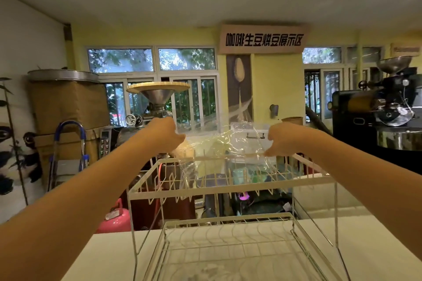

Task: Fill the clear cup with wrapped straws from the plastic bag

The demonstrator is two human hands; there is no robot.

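Left hand [167,136] and right hand [282,140] each pinch an edge of the clear plastic bag [219,143], stretched between them above a white wire rack [228,187] on a pale counter [109,258] — yellow walls, a sign [263,39] reading 咖啡生豆烘豆展示区.

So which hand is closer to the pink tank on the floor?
Left. The left hand is above and to the right of the pink tank; the right hand is further right.

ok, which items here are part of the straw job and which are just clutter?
Job:
- plastic bag, stretched between both hands
- left hand
- right hand
No clear cup or straws can be made out.

Lying about:
- white wire dish rack
- counter
- pink canister
- stepladder
- coffee roaster
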